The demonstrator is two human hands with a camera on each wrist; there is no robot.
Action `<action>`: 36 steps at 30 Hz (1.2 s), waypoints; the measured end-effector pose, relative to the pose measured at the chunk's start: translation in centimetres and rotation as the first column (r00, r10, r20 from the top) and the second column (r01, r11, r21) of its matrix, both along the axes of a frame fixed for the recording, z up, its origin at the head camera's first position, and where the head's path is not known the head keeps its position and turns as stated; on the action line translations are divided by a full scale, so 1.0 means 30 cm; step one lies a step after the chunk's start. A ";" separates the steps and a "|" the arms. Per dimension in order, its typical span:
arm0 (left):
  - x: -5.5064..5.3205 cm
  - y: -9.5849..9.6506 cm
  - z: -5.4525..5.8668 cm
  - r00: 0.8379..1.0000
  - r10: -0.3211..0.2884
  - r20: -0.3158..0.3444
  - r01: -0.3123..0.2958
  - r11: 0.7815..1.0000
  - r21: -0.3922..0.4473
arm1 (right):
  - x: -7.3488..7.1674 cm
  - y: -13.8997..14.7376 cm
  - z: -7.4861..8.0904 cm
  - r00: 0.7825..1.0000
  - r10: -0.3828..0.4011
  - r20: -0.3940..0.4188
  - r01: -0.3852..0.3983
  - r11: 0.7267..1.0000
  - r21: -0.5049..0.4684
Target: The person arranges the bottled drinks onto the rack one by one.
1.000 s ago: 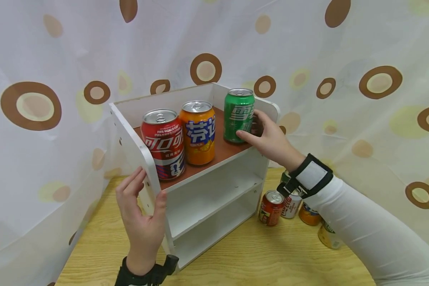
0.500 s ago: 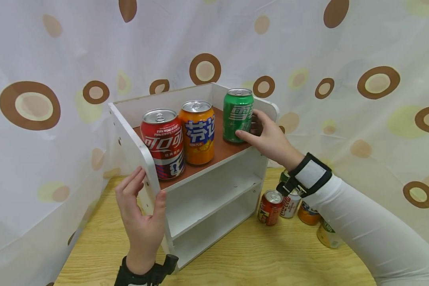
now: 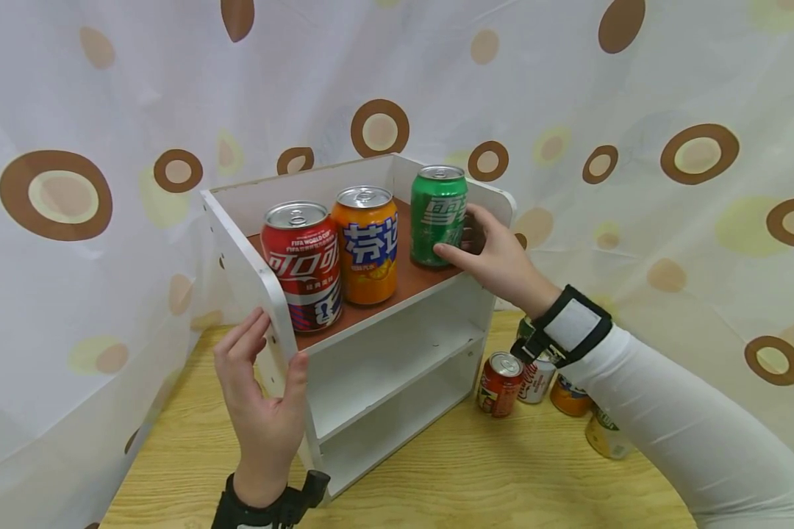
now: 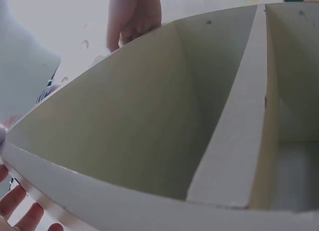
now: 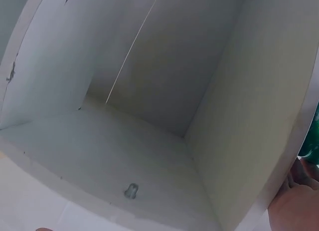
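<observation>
1. Wooden table (image 3: 450,485): bears the shelf and, by the shelf's right end, a cluster of cans partly hidden by the right arm.
2. White shelf (image 3: 397,382): its walled, red-brown top tier holds three cans in a row.
3. Left hand (image 3: 267,415): fingers nearly straight against the shelf's left panel, thumb spread wide from them.
4. Right hand (image 3: 499,261): thumb and fingers hold the green can.
5. Red can (image 3: 304,272): upright, beside the left panel.
6. Orange can (image 3: 367,253): upright, just beside the red one.
7. Green can (image 3: 435,217): towards the top tier's right end, long axis vertical, tab end up, white lettering facing front.
</observation>
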State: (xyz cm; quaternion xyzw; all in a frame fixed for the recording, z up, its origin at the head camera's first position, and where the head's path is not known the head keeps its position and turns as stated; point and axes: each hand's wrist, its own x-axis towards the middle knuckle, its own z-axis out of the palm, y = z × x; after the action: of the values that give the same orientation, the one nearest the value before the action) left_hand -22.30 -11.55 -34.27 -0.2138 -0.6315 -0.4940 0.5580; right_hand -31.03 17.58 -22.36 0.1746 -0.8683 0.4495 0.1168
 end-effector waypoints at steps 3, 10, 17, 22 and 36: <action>0.001 -0.001 0.000 1.000 0.001 0.002 -0.001 1.000 -0.006 | 0.006 -0.012 -0.006 1.000 0.013 -0.012 -0.013 1.000 -0.008; 0.002 -0.004 0.002 1.000 -0.003 0.007 0.003 1.000 -0.016 | 0.017 -0.032 -0.009 1.000 0.013 -0.029 -0.013 1.000 -0.010; 0.004 -0.005 0.003 1.000 -0.005 0.009 0.005 1.000 -0.015 | 0.030 -0.049 -0.014 0.999 0.016 -0.040 -0.016 1.000 0.002; 0.004 -0.006 0.003 1.000 -0.007 0.007 0.007 1.000 -0.017 | 0.041 -0.064 -0.018 0.999 0.017 -0.048 -0.017 1.000 0.008; 0.004 -0.007 0.000 1.000 -0.016 0.015 0.016 1.000 -0.016 | 0.062 -0.085 -0.028 0.998 0.023 -0.053 -0.022 1.000 0.016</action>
State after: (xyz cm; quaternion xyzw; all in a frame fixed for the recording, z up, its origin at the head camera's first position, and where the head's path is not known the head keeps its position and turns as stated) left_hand -22.18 -11.77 -34.27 -0.2196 -0.6380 -0.4949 0.5476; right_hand -29.18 15.02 -23.19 0.1970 -0.8664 0.4391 0.1333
